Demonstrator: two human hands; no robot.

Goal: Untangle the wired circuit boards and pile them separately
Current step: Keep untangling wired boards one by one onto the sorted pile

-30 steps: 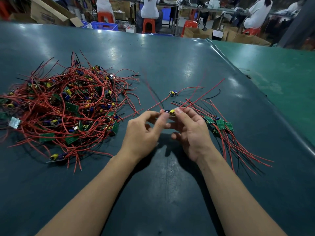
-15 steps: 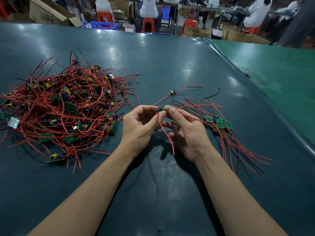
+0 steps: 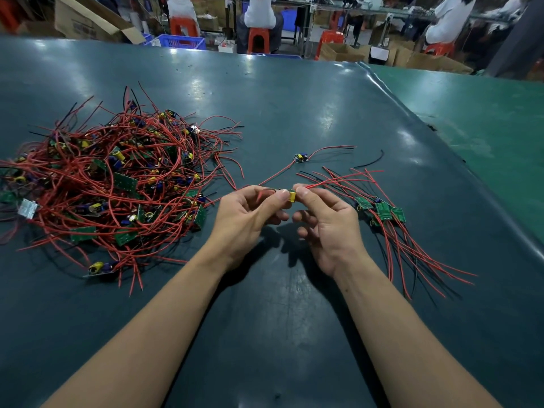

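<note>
Both hands pinch one small circuit board (image 3: 290,196) between them, left hand (image 3: 245,220) and right hand (image 3: 329,222); tangled heap (image 3: 117,184) lies left, sorted pile (image 3: 382,212) right.

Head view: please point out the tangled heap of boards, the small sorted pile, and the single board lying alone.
tangled heap (image 3: 117,184), head view, middle of the red wires.
sorted pile (image 3: 382,208), head view, a green board.
single board (image 3: 300,157), head view, its yellow part.
</note>
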